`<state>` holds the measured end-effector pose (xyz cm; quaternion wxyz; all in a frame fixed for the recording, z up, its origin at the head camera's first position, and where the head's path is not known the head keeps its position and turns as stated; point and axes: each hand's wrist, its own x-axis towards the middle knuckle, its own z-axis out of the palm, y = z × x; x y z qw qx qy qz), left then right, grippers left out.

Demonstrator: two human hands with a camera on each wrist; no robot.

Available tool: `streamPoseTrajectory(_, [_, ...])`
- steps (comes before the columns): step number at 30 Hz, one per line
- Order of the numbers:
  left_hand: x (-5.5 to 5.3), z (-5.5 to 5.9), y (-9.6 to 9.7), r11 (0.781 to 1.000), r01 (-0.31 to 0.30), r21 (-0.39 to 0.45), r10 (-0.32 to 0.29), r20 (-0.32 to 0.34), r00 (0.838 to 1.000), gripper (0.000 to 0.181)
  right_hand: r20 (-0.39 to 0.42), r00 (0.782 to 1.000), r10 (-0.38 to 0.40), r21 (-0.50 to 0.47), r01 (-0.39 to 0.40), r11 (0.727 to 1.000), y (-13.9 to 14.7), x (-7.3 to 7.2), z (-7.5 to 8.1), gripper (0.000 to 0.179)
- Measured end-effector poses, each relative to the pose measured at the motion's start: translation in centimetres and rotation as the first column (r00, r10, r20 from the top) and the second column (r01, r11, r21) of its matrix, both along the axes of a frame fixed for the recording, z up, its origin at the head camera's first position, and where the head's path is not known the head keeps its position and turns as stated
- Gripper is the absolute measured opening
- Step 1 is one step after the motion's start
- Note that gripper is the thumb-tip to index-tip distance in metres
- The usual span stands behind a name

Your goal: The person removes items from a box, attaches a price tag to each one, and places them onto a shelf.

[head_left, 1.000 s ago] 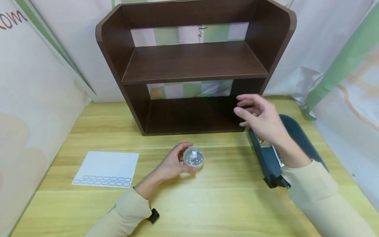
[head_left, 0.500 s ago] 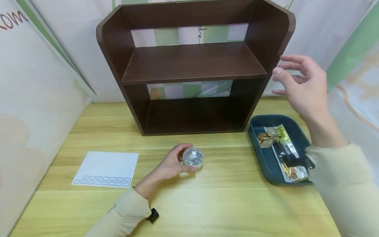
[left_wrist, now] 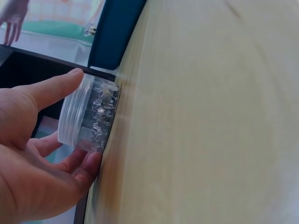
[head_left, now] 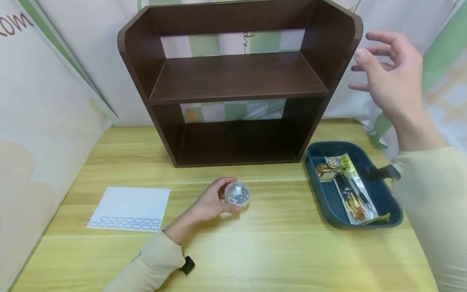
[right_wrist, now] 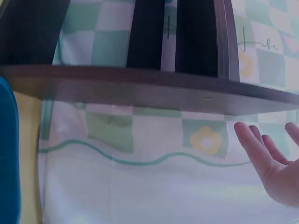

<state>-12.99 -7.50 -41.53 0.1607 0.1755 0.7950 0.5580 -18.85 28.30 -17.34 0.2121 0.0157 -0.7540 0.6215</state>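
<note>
My left hand (head_left: 211,205) holds a round transparent tub (head_left: 238,195) on the table, thumb on one side and fingers curled round the other. A small white label marks its lid in the head view. Seen from the left wrist, the tub (left_wrist: 91,112) has a ridged lid and shiny, clear, crinkled pieces inside. My right hand (head_left: 395,77) is raised in the air beside the upper right side of the shelf, fingers loosely spread and holding nothing. From the right wrist, the same hand (right_wrist: 280,175) appears in front of the patterned cloth.
A dark brown two-tier shelf (head_left: 237,77) stands at the back. To its right sits a blue tray (head_left: 330,211) holding a gold-toned bottle (head_left: 327,172) and a packet of slim tools (head_left: 355,196). A white card (head_left: 135,202) with printed boxes lies on the left.
My right hand has risen up and to the right, from in front of the shelf's right side, uncovering the tray. The left hand and the tub have stayed in place.
</note>
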Motion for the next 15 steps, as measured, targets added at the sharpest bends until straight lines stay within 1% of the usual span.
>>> streamPoseTrajectory(2, [0.0,0.0,-0.1,1.0,-0.001,-0.004,0.001,-0.005,1.0,0.078,0.0,1.0,0.015,0.006,-0.015,1.0,0.0,-0.5,0.5,0.047])
streamPoseTrajectory(3, [0.0,0.0,-0.1,1.0,0.0,-0.006,0.0,-0.006,1.0,0.078,0.0,1.0,0.031,-0.006,-0.031,0.999,0.0,-0.9,0.7,0.047])
streamPoseTrajectory(6, [0.1,0.0,-0.2,1.0,-0.002,-0.012,0.002,-0.009,1.0,0.078,-0.008,0.994,0.105,-0.074,-0.106,0.992,-0.2,-1.7,1.3,0.045])
streamPoseTrajectory(10, [0.1,0.0,-0.2,1.0,0.006,-0.015,-0.007,-0.014,1.0,0.078,-0.013,0.982,0.189,-0.152,-0.189,0.97,-0.3,-3.1,1.9,0.04])
streamPoseTrajectory(12, [0.0,0.0,-0.2,1.0,0.01,-0.014,-0.01,-0.015,1.0,0.079,0.006,0.98,0.199,-0.149,-0.196,0.969,-0.1,-3.8,2.2,0.039])
streamPoseTrajectory(15, [0.1,-0.1,-0.1,1.0,0.012,-0.013,-0.013,-0.015,1.0,0.079,0.038,0.976,0.213,-0.187,-0.202,0.961,-0.1,-4.5,2.5,0.038])
